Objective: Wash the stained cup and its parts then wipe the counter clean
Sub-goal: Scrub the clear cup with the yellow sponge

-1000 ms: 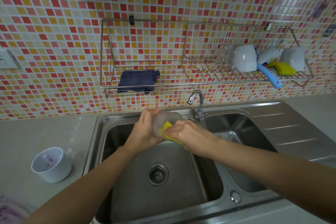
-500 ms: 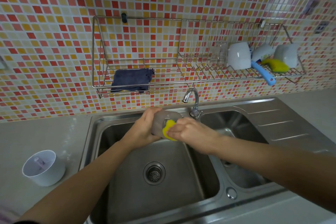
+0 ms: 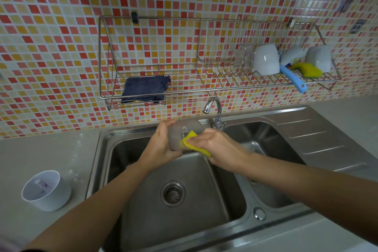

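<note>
Scrubbing is under way at the centre of the frame: we are holding a translucent grey cup part (image 3: pixel 180 135) over the left basin of the stainless double sink (image 3: pixel 96 161), just below the faucet (image 3: pixel 213 108). Our left hand (image 3: pixel 161 147) is wrapping closed around the near side of this part, while our right hand (image 3: pixel 216 147) is pinching a yellow sponge (image 3: pixel 193 143) against its face, fingers curled over the sponge. Whether water is running we cannot tell; the spout shows no clear stream.

At the lower left of the frame, a white cup (image 3: pixel 46 190) is standing upright on the pale counter (image 3: pixel 51 149), well apart from the sink edge, and faint purple marks are showing inside it. We are judging it as not yet washed. Light speckling is also showing on the counter just above and to the right of that cup, so the wiping step appears to be waiting as well.

In the upper half of the frame, a wall-mounted wire rack (image 3: pixel 204 88) is carrying a folded dark blue cloth (image 3: pixel 145 89) at its left end, and at its right end white cups (image 3: pixel 266 59), a blue-handled brush (image 3: pixel 294 82) and a second yellow sponge (image 3: pixel 306 69).

We are therefore placing the task in its early-to-middle portion: one part is being washed, while the white cup and the counter are remaining.
</note>
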A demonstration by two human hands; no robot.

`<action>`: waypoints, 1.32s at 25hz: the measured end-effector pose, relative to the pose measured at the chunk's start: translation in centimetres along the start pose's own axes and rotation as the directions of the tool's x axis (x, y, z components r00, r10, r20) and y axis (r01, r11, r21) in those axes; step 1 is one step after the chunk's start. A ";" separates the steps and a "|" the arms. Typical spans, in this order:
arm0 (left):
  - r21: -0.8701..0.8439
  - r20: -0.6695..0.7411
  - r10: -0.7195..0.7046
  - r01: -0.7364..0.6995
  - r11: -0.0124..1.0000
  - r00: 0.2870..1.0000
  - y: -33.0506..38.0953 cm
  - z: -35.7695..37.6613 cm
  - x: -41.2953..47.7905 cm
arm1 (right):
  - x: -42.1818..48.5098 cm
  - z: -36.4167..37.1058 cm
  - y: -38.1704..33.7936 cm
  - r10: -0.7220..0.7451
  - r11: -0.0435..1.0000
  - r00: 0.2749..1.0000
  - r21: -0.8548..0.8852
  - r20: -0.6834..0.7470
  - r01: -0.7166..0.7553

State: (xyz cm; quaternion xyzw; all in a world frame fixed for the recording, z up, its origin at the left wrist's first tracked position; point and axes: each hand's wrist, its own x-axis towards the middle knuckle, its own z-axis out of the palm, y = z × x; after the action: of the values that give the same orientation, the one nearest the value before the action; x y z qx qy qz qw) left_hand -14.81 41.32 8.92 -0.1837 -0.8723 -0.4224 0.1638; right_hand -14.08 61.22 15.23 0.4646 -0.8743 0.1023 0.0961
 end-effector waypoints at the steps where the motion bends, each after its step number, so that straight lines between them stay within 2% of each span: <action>1: 0.001 0.008 0.013 -0.013 1.000 1.000 0.1 0.4 -0.1 | 0.2 0.1 0.0 -0.022 0.999 1.000 -0.037 0.020 0.023; 4: 0.002 0.067 0.048 -0.049 0.999 0.997 0.2 0.4 -0.3 | 0.3 0.6 0.1 -0.139 0.968 0.989 -0.202 0.049 0.146; 8: -0.082 0.226 0.032 -0.014 0.997 0.973 -0.1 -1.5 -0.3 | -0.2 0.0 1.6 -0.347 0.787 0.934 -0.515 0.085 0.340; 11: 0.025 0.276 0.111 -0.122 0.992 0.955 -0.1 -1.6 0.1 | -0.3 0.2 1.6 -0.446 0.710 0.891 -0.572 0.086 0.411; 13: 0.053 0.278 0.139 -0.160 0.986 0.951 -0.3 -1.5 -0.1 | -0.5 0.6 0.7 -0.434 0.762 0.901 -0.522 0.029 0.384; 15: 0.062 0.200 0.093 -0.107 0.992 0.976 -0.6 -1.6 -0.5 | -0.4 0.9 -0.5 -0.269 0.945 0.961 -0.214 -0.070 0.249; 16: 0.053 0.142 0.055 -0.063 0.997 0.988 -0.6 -1.8 -0.6 | -0.2 1.0 -0.9 -0.181 0.983 0.979 -0.023 -0.089 0.180; 17: 0.042 0.090 0.032 -0.035 0.998 0.995 -0.5 -1.7 -0.7 | 0.1 0.8 -1.2 -0.114 0.989 0.989 0.084 -0.091 0.121; 18: 0.031 0.056 0.034 -0.036 0.999 0.998 -0.4 -1.7 -0.8 | 0.4 0.6 -1.3 -0.077 0.991 0.994 0.106 -0.082 0.086; 21: 0.040 0.001 0.077 -0.077 0.996 0.997 -0.2 -1.5 -1.0 | 0.6 0.2 -1.4 -0.083 0.996 0.996 0.010 0.008 0.083; 24: 0.019 -0.080 0.010 -0.009 1.000 0.997 0.5 -1.1 -1.2 | 0.3 0.0 -2.2 -0.057 0.998 0.997 0.024 0.060 0.055; 27: 0.025 -0.013 0.047 -0.047 0.999 0.999 0.7 -0.2 -1.5 | 0.3 -0.3 -1.9 -0.102 0.992 0.994 -0.076 0.047 0.105; 29: -0.010 0.085 0.067 -0.066 0.998 0.994 0.5 -0.6 -1.4 | -0.1 -0.5 -1.4 -0.164 0.949 0.983 -0.259 0.085 0.180; 31: -0.065 0.203 0.049 -0.037 0.997 0.978 0.5 -1.2 -1.4 | -0.4 -0.7 -1.1 -0.241 0.841 0.956 -0.455 0.167 0.291; 33: -0.064 0.248 0.084 -0.070 0.995 0.965 0.5 -1.4 -1.2 | -0.3 -0.9 -1.0 -0.278 0.719 0.924 -0.581 0.262 0.381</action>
State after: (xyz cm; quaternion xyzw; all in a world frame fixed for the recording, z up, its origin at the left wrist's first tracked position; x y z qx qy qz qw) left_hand -13.32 40.31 9.55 -0.2738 -0.8664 -0.4129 0.0633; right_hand -13.06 61.14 16.13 0.5616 -0.7661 -0.2468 0.1917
